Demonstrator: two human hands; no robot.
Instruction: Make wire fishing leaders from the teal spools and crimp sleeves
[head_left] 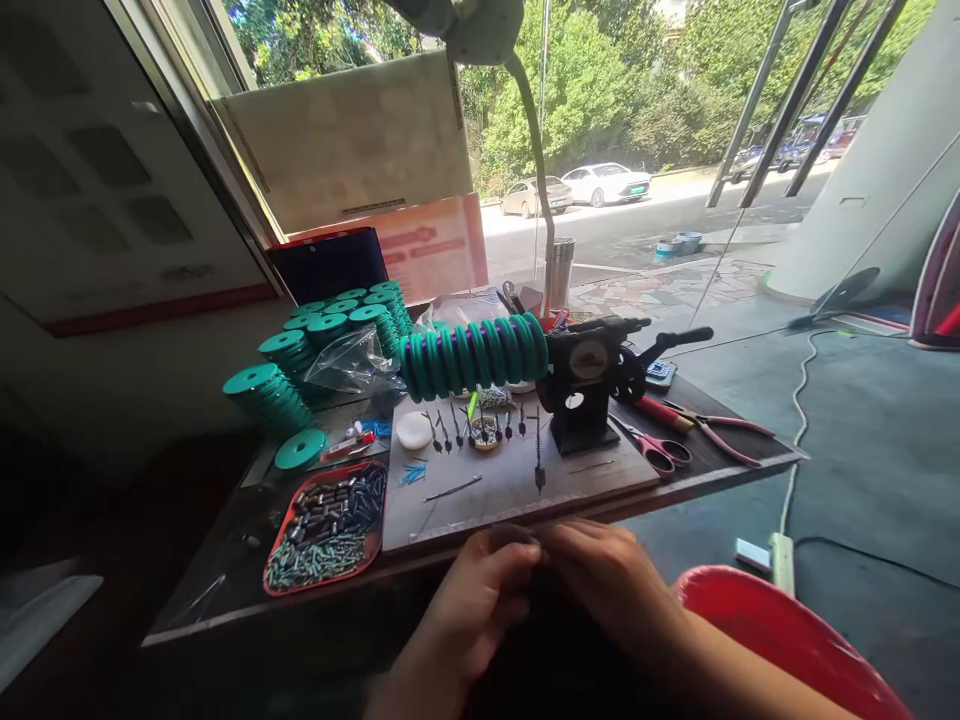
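Just in front of the table's near edge, my left hand (491,585) and my right hand (596,560) meet with fingertips pinched together. Whatever they grip is too small and dark to make out. Beyond them, a hand-cranked winding machine (589,375) stands on a pale board (480,505), its shaft carrying a row of green spools (476,355). Several short dark pieces with weights hang on lines below the spools; one longer spring-like piece (539,465) hangs nearest my hands. A small round dish (486,435) of tiny metal parts sits behind the hanging pieces.
An orange-rimmed tray (379,540) of small metal parts lies to the left. Stacked green discs (281,375) stand behind it. Red-handled scissors (667,455) and pliers (724,435) lie right of the machine. A red basin (780,620) stands at lower right. A lamp (484,30) overhangs the table.
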